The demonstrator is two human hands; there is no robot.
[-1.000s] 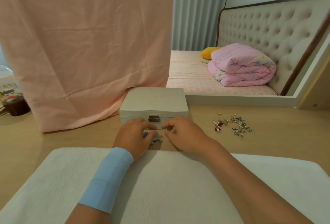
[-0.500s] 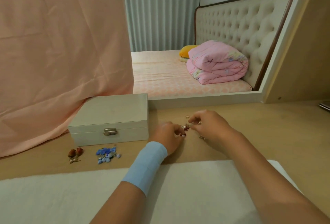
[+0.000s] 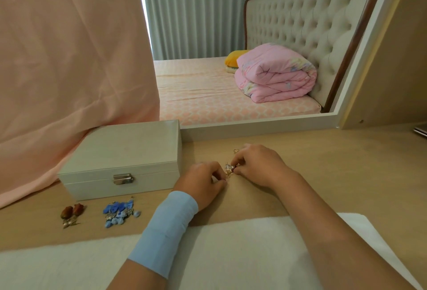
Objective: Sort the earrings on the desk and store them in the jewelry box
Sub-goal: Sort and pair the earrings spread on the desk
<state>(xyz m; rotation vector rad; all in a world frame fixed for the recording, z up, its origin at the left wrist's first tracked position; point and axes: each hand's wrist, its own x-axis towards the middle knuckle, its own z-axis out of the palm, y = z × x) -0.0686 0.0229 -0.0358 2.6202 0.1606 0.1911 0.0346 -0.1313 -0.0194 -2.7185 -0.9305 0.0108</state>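
The left hand (image 3: pixel 201 183) and right hand (image 3: pixel 258 167) hide most of the tiny gold earrings (image 3: pixel 228 170) between them, and a grey thing (image 3: pixel 421 130) is cut off at the right edge of the desk (image 3: pixel 323 151).

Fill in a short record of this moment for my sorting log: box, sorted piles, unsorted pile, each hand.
box: jewelry box on the desk, lid shut
sorted piles: red-brown earrings and blue earrings, lying apart on the desk in front of the box
unsorted pile: metal earrings, right of the box, between the hands
left hand: fingers curled, pinching at the metal earrings
right hand: pinching the metal earrings from the other side
stored so far: cannot tell, the box is shut
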